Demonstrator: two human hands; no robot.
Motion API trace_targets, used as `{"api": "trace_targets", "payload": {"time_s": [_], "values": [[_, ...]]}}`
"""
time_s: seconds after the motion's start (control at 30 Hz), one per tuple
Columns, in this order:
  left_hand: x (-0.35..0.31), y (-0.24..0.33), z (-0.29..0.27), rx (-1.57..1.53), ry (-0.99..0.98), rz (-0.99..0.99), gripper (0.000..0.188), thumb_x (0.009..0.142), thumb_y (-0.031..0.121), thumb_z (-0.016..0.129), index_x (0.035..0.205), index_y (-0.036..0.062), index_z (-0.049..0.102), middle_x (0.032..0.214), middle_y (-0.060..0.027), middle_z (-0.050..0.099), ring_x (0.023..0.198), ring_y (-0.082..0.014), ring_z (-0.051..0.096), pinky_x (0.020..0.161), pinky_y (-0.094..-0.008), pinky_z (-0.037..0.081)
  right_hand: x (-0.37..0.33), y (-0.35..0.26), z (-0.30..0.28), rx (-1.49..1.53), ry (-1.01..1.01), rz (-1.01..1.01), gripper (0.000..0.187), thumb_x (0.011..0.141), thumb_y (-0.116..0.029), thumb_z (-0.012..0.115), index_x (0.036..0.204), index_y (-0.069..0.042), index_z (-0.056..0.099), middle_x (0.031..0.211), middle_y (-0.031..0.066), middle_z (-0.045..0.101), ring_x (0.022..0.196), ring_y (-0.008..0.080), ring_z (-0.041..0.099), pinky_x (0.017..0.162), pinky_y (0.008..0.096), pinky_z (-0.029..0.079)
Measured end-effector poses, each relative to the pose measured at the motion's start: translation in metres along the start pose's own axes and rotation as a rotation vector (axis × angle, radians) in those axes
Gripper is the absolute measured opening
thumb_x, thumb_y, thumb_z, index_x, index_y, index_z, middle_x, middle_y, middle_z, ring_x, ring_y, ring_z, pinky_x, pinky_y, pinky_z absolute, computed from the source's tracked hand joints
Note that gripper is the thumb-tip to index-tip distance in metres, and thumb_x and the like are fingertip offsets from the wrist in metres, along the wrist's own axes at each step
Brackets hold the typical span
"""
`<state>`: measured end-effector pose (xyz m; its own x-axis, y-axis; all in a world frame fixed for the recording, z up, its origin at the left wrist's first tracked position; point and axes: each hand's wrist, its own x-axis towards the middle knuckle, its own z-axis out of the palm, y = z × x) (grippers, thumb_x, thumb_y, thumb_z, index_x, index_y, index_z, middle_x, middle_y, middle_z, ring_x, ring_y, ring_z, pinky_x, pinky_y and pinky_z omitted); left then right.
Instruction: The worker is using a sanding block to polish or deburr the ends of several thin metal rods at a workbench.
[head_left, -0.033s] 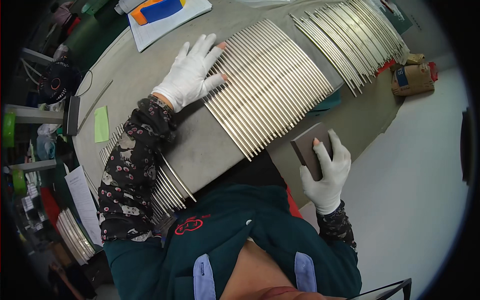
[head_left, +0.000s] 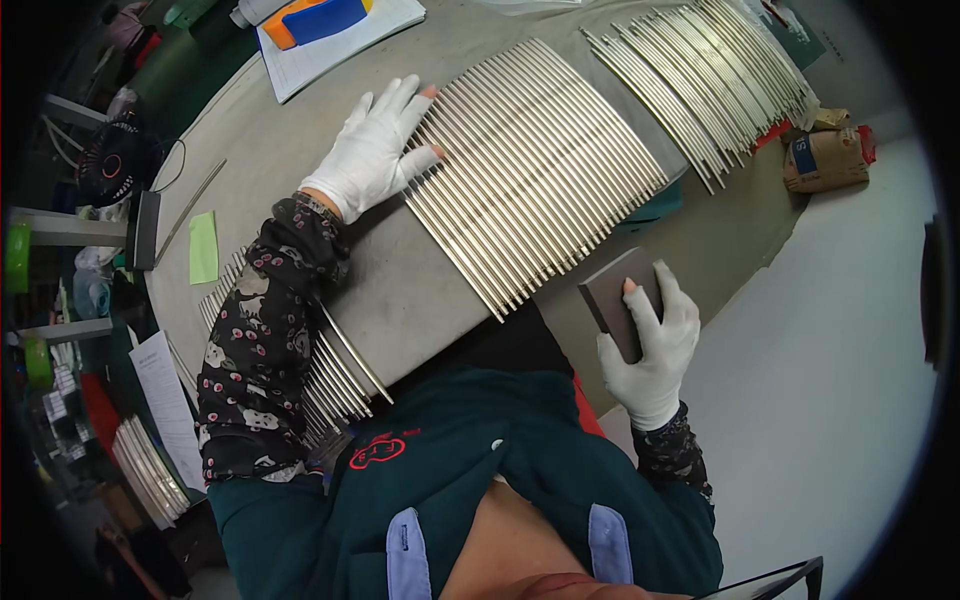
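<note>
A row of shiny metal rods (head_left: 540, 165) lies side by side on the grey table. At the row's left edge rests my left hand (head_left: 375, 150), in a white glove with a bare thumb tip and forefinger tip. Its fingers are spread, and those two tips are at the outermost rods. Off the table's near right side, my right hand (head_left: 655, 350), gloved the same way, grips a flat dark grey rectangular block (head_left: 620, 290). The thumb lies across the block's face, and the other fingers are partly behind it.
Another bundle of rods (head_left: 710, 80) lies at the far right. More rods (head_left: 340, 375) lie under my left forearm. A green paper slip (head_left: 203, 248), a dark bar (head_left: 147, 230) and papers (head_left: 300, 65) are to the left. A brown bag (head_left: 828, 160) stands at the right.
My left hand has shifted slightly left, toward the outer edge of the rod row. My right hand and the block have barely moved.
</note>
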<state>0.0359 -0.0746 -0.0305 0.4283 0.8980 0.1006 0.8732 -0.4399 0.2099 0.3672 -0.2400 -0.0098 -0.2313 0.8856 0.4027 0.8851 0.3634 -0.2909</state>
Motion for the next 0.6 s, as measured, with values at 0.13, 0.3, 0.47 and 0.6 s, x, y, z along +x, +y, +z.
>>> {"api": "trace_targets", "payload": {"time_s": [0.13,0.3,0.47,0.6], "values": [[-0.008,-0.014,0.007,-0.076,0.011,0.057,0.066,0.097,0.05,0.045,0.147,0.0086,0.033,0.154,-0.0185,0.027,0.145,-0.034,0.021,0.119,-0.0445,0.014,-0.001,-0.008,0.005,-0.014,-0.103,-0.007,0.059,0.059,-0.017,0.076,0.116,-0.014,0.062,0.133,0.0213,0.048,0.106,0.0334,0.052,0.086,0.0412,0.039],[-0.008,-0.014,0.009,-0.038,0.068,0.079,0.063,0.094,0.045,0.052,0.143,0.0058,0.039,0.15,-0.0181,0.035,0.141,-0.035,0.028,0.119,-0.0437,0.019,0.004,-0.019,0.014,-0.02,-0.098,-0.039,0.062,0.06,-0.019,0.076,0.12,-0.016,0.059,0.133,0.022,0.048,0.107,0.0327,0.052,0.082,0.0414,0.039],[-0.008,0.002,-0.004,0.11,0.075,0.094,0.064,0.094,0.048,0.049,0.142,0.0083,0.041,0.151,-0.0158,0.034,0.141,-0.0324,0.028,0.117,-0.0491,0.019,0.004,-0.013,0.005,-0.013,-0.111,-0.03,0.06,0.059,-0.018,0.076,0.117,-0.014,0.06,0.132,0.0224,0.048,0.106,0.0337,0.052,0.085,0.0416,0.04],[-0.011,0.024,0.001,0.154,0.082,0.33,0.067,0.091,0.056,0.047,0.143,0.0125,0.042,0.151,-0.0143,0.035,0.141,-0.0321,0.029,0.116,-0.0548,0.018,0.011,-0.007,-0.001,-0.044,-0.04,-0.019,0.059,0.058,-0.016,0.076,0.116,-0.012,0.061,0.132,0.0228,0.048,0.106,0.0348,0.052,0.087,0.0419,0.04]]}}
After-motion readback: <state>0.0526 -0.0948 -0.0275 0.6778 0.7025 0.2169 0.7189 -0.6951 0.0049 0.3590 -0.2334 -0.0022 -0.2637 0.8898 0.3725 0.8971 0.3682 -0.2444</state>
